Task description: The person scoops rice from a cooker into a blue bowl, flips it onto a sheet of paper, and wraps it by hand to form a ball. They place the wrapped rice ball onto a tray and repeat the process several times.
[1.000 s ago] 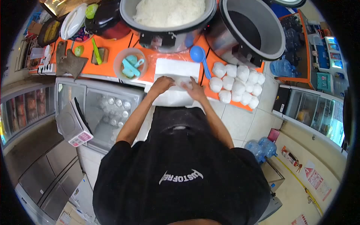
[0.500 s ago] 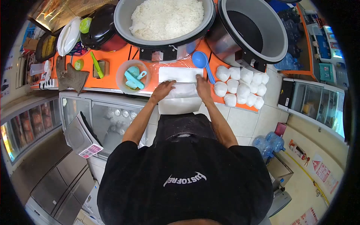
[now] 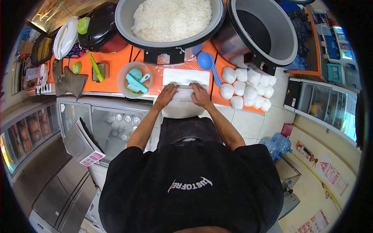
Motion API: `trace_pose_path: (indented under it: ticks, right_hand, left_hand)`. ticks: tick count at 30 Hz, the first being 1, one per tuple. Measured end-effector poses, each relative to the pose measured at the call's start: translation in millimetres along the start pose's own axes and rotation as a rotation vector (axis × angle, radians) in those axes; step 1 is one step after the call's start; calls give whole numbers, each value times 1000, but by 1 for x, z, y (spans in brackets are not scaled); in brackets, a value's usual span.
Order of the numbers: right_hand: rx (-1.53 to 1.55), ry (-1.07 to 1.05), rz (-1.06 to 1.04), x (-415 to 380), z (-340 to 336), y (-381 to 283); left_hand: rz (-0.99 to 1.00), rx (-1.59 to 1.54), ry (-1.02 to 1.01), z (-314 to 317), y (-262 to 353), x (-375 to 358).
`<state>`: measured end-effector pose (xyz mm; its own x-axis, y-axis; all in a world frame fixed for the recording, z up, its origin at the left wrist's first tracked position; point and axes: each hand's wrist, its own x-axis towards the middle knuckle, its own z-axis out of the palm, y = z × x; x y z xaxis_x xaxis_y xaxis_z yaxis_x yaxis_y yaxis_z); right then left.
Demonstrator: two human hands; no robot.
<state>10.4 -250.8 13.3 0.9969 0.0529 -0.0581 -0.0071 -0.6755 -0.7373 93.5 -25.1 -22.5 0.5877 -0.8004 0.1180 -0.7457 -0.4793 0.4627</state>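
White paper sheets (image 3: 184,77) lie at the front edge of the orange counter and hang down over it toward my body. My left hand (image 3: 168,94) and my right hand (image 3: 199,94) meet the paper along a crosswise fold, fingers curled on it, a short gap between them. Just right of the paper rests a blue ladle (image 3: 210,65). Several white wrapped rounded bundles (image 3: 248,89) sit grouped beyond it. To the left stands a clear bowl (image 3: 123,72) with turquoise utensils (image 3: 136,82) inside. My fingertips are partly hidden against the paper.
A large cooker of white rice (image 3: 171,19) stands behind the paper, with an open cooker (image 3: 281,27) to its right. A green-handled tool (image 3: 96,68) and a dark cloth (image 3: 70,81) lie at left. Below the counter is a glass-doored fridge (image 3: 103,120).
My right hand has moved left and slightly down along the paper, closer to my left hand. My left hand has stayed nearly in place. The view has shifted slightly.
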Motion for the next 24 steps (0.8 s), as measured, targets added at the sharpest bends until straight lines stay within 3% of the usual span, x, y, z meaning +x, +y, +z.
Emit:
trace_pose_path:
  ticks: [2, 4, 8, 10, 12, 13, 15, 16, 17, 19, 20, 21, 22, 23, 24]
  right_hand:
    - [42, 29, -47, -5, -3, 9]
    - [-211, 75, -132, -7, -1, 15]
    - [-374, 51, -65, 1, 1, 14]
    - [-735, -18, -45, 12, 7, 8]
    - [-698, -140, 49, 30, 12, -3]
    - [-661, -256, 140, 36, 15, -1]
    - [-638, -159, 118, 31, 19, -1]
    - [-582, -177, 151, 27, 20, 0]
    - [-526, -196, 180, 22, 21, 0]
    - [-417, -124, 232, -4, 27, -2]
    - [-310, -45, 289, -19, 28, -2]
    - [-314, -49, 286, -35, 30, 2]
    - [-292, 20, 95, -50, 30, 7]
    - [-263, 88, -89, -62, 32, 12]
    - [-282, 2, -81, -68, 28, 14]
  left_hand:
    - [10, 19, 35, 12, -4, -5]
    - [28, 39, 59, 5, 1, -5]
    - [-80, 129, -29, -22, 23, 16]
    - [-112, 208, -28, -19, 34, 26]
    - [-317, 186, -259, -7, 33, 41]
    - [-314, 188, -263, 4, 24, 42]
    - [-588, -39, -127, 32, 9, 36]
    - [-450, -78, 34, 32, 7, 28]
    - [-456, -78, 37, 35, 6, 21]
    - [-640, -360, -91, 14, 23, 7]
    - [-644, -362, -87, 12, 33, -7]
    - [-435, -338, 66, 20, 40, -29]
    - [-225, -308, 216, 20, 47, -41]
    - [-228, -310, 215, 19, 51, -51]
    - [-214, -296, 167, 14, 57, -59]
